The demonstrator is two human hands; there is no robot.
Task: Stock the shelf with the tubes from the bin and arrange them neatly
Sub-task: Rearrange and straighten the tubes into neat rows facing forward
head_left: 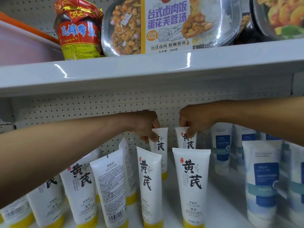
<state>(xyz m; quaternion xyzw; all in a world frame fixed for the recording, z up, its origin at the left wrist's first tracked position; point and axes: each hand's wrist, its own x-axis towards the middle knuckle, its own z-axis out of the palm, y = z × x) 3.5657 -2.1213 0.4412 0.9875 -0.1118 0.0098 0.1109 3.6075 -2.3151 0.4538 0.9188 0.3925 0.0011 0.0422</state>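
Note:
White tubes with yellow caps and black characters stand cap-down on the lower shelf [218,204]. My left hand [145,125] pinches the top seal of a back-row tube [160,152]. My right hand [195,120] pinches the top of a second back-row tube [186,139], whose lower part is hidden behind a front tube [191,183]. Another front tube [148,183] stands left of that one. Further left, several tubes [79,186] lean unevenly, and one of them [111,188] shows its printed back. No bin is in view.
White tubes with blue labels [263,183] fill the shelf's right side. A pegboard wall [82,111] backs the shelf. The upper shelf edge [148,69] hangs just above both hands, carrying a red jar [79,30] and a boxed rice meal [166,25].

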